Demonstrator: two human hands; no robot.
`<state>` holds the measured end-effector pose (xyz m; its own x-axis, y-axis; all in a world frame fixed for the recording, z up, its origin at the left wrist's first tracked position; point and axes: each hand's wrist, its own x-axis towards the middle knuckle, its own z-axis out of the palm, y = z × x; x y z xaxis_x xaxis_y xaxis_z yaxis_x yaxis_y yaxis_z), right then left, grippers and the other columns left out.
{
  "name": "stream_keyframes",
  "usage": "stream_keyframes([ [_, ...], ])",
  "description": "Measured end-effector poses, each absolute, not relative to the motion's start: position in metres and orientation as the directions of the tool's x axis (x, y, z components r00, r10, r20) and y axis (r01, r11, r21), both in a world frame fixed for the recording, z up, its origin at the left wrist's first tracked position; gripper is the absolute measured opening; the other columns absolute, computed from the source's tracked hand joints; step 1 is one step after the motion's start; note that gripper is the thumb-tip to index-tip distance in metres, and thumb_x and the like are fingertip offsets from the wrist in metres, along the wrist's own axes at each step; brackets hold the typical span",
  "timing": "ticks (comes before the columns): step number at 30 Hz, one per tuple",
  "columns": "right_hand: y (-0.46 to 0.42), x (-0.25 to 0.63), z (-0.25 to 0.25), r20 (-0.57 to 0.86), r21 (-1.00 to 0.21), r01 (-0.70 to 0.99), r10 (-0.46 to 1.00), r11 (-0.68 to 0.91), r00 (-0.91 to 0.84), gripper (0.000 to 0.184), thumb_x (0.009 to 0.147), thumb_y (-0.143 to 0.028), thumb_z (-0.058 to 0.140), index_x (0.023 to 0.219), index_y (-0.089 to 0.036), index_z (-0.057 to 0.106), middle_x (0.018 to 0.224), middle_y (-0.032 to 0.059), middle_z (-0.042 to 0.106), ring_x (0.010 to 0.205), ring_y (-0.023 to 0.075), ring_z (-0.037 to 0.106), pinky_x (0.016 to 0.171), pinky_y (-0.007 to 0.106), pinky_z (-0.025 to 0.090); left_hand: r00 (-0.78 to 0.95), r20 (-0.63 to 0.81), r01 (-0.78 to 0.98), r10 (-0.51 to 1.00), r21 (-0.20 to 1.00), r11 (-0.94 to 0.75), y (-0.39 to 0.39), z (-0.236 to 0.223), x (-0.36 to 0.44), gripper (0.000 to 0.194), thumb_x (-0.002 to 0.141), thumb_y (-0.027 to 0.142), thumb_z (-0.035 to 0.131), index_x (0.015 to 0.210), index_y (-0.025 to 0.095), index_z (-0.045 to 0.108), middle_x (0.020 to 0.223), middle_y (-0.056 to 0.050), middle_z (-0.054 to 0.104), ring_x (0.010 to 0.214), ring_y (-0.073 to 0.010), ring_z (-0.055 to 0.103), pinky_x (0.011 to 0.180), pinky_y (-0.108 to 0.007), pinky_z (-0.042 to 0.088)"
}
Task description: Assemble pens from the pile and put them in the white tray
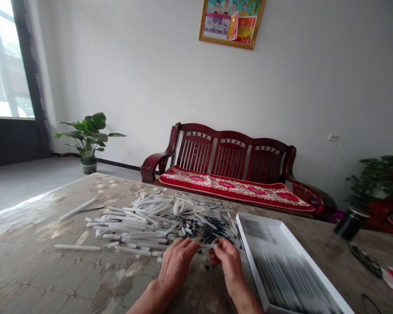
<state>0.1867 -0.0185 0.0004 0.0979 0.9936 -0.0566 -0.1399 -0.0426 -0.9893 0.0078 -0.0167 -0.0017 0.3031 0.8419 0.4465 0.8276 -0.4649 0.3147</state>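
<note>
My left hand (179, 258) and my right hand (227, 256) are close together in front of a heap of white pen barrels (144, 218). Between them runs a short whitish pen (207, 246), lying level, with the fingers of both hands pinched on its ends. Its tips are hidden by my fingertips. Black pen parts (219, 229), too small and jumbled to tell apart, lie mixed in the heap just beyond my hands. To the right of my right hand is a shallow white box (256, 270) with rows of slim pens (288, 279) in it, blurred.
A single barrel (77, 247) and another (77, 208) lie left of the heap on the patterned table (36, 270). A black canister (351, 223) and a black cable (365, 259) are at the right. Behind the table stands a dark red wooden bench (231, 157).
</note>
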Motion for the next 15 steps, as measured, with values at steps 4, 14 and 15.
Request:
stream_keyframes([
  [4,-0.022,0.192,0.004,-0.163,-0.974,-0.163,0.987,-0.159,0.013,0.021,0.064,-0.038,0.07,0.077,-0.022,0.062,0.067,-0.0003,0.068,0.059,0.0172,0.061,0.058,0.028,0.049,0.398,0.503,0.808,0.767,0.204,-0.553,-0.013,-0.002,0.004,0.012,0.087,0.021,0.058,0.089,0.027,0.068,0.077,0.0,0.067,0.075,-0.0184,0.057,0.067,-0.028,0.038],
  [14,-0.022,0.198,0.025,0.286,-0.792,0.558,0.958,0.247,-0.017,0.025,0.085,-0.033,0.054,0.091,-0.023,0.076,0.093,0.0061,0.074,0.09,0.022,0.066,0.08,0.03,0.048,0.356,0.528,0.807,0.771,0.242,-0.538,-0.01,-0.006,0.001,0.018,0.091,0.026,0.053,0.096,0.03,0.07,0.077,0.0,0.068,0.077,-0.0196,0.058,0.067,-0.028,0.04],
  [15,-0.025,0.198,0.031,0.319,-0.722,0.632,0.946,0.281,-0.057,0.024,0.086,-0.03,0.055,0.091,-0.024,0.077,0.095,0.0052,0.074,0.092,0.0215,0.065,0.083,0.029,0.046,0.362,0.527,0.801,0.769,0.245,-0.546,-0.011,-0.006,0.001,0.019,0.091,0.027,0.053,0.096,0.03,0.07,0.077,0.0,0.068,0.077,-0.0195,0.058,0.067,-0.028,0.041],
])
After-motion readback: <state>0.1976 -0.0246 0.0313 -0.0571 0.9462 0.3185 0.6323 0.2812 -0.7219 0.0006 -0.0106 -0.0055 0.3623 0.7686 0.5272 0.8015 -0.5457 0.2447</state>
